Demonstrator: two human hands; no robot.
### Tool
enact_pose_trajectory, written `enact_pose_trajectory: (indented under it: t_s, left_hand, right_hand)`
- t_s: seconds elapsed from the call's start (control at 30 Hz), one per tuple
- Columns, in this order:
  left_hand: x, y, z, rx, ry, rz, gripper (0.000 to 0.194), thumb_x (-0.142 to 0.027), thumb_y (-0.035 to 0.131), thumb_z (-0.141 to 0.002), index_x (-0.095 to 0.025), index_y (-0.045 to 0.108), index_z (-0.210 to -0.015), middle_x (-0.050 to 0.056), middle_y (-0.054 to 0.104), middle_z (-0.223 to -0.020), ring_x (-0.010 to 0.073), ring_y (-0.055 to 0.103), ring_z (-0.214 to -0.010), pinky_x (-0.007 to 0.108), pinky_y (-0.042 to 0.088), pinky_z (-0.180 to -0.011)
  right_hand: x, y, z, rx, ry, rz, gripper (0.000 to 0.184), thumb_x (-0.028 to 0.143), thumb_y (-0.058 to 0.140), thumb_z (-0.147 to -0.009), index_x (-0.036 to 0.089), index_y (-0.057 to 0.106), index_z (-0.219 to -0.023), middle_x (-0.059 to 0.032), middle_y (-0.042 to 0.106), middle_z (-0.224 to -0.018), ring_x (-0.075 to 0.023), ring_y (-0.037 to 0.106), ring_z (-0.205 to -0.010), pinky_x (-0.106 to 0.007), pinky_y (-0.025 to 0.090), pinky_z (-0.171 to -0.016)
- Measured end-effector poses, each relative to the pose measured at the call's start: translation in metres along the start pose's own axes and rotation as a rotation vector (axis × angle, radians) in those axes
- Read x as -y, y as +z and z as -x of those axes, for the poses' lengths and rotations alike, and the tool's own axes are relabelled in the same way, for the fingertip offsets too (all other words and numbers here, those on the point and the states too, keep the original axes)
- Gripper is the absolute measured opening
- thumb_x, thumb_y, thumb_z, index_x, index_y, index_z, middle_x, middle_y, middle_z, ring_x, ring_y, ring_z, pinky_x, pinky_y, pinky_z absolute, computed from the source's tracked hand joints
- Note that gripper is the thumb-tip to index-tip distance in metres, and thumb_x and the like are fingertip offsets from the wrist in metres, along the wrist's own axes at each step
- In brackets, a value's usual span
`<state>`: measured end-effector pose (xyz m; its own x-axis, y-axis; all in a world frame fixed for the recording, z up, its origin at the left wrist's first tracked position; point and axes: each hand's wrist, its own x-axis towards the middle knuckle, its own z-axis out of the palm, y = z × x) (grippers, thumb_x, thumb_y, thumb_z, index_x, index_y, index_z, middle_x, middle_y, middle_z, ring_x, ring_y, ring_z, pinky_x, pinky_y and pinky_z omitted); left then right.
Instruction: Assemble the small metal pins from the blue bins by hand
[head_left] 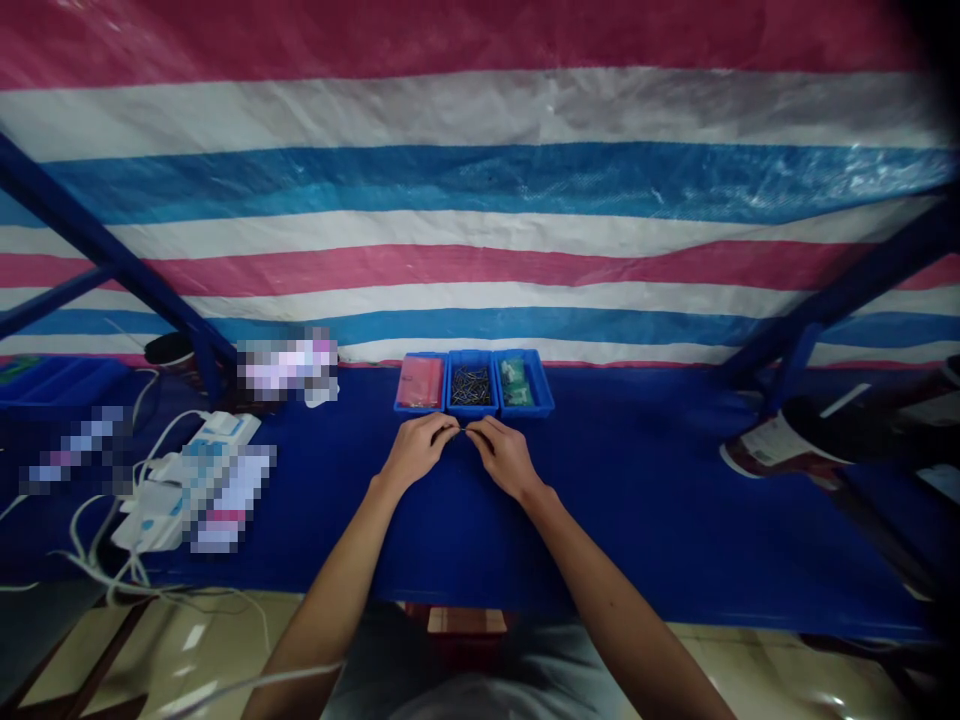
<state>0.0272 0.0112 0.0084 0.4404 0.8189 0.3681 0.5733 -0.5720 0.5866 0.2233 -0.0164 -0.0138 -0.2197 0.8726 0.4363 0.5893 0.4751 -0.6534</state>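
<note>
Forearms [341,590]: nearest my camera.
Left hand [418,447]: pinching a thin piece [463,430].
Right hand [506,455]: pinching it too.
Blue tray [471,411]: just far.

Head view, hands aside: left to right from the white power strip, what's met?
White power strip, left blue bin with pink packet, middle blue bin with metal fasteners, right blue bin with green packets, dark labelled tub.

Forearms [341,585] bare, fingers [445,427] bare, clothing [559,665] dull greyish.
</note>
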Motion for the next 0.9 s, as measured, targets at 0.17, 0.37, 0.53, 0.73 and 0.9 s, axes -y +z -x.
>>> enact_pose_trajectory:
  t_s: [0.17, 0.37, 0.53, 0.73, 0.9]
  left_hand:
    - [-0.003, 0.002, 0.002, -0.082, 0.105, -0.021, 0.019, -0.029, 0.056, -0.098, -0.021, 0.073, -0.103, 0.007, 0.072, -0.102, 0.0189, 0.067, -0.094, 0.032, 0.052, -0.089]
    - [-0.006, 0.005, -0.007, -0.054, 0.172, -0.088, 0.017, -0.026, 0.059, -0.097, -0.022, 0.074, -0.102, 0.007, 0.071, -0.1, 0.02, 0.066, -0.096, 0.035, 0.054, -0.088]
    - [-0.002, 0.012, -0.006, -0.072, 0.179, -0.034, 0.017, -0.018, 0.059, -0.095, -0.021, 0.075, -0.1, 0.007, 0.072, -0.098, 0.0196, 0.066, -0.092, 0.035, 0.054, -0.086]
    - [-0.001, 0.015, 0.008, -0.211, 0.133, 0.139, 0.01, -0.021, 0.066, -0.092, -0.02, 0.075, -0.095, 0.005, 0.074, -0.089, 0.0157, 0.067, -0.08, 0.029, 0.054, -0.078]
    - [0.002, 0.015, 0.011, -0.252, 0.051, 0.189, 0.009, -0.027, 0.071, -0.089, -0.02, 0.076, -0.09, 0.002, 0.071, -0.078, 0.0127, 0.062, -0.065, 0.026, 0.05, -0.066]
  right_hand:
    - [0.001, -0.001, 0.0, -0.025, 0.009, -0.002, 0.026, 0.031, 0.046, -0.103, 0.022, 0.07, -0.105, -0.0065, 0.067, -0.091, -0.0182, 0.063, -0.078, -0.029, 0.046, -0.071]
    - [-0.001, -0.002, 0.002, -0.037, 0.004, 0.014, 0.028, 0.033, 0.046, -0.103, 0.02, 0.07, -0.101, -0.0068, 0.065, -0.087, -0.0177, 0.061, -0.075, -0.028, 0.046, -0.069]
    - [0.0, -0.004, 0.002, -0.052, 0.004, -0.035, 0.026, 0.037, 0.052, -0.101, 0.02, 0.07, -0.095, -0.0053, 0.064, -0.081, -0.0163, 0.059, -0.069, -0.028, 0.046, -0.067]
    - [0.001, -0.005, 0.001, 0.011, -0.031, -0.048, 0.022, 0.03, 0.049, -0.102, 0.022, 0.068, -0.11, -0.0059, 0.067, -0.094, -0.0172, 0.063, -0.08, -0.028, 0.048, -0.074]
    - [-0.002, -0.002, 0.001, 0.071, -0.058, 0.012, 0.028, 0.026, 0.044, -0.104, 0.026, 0.064, -0.123, -0.0058, 0.068, -0.102, -0.0186, 0.065, -0.091, -0.029, 0.049, -0.079]
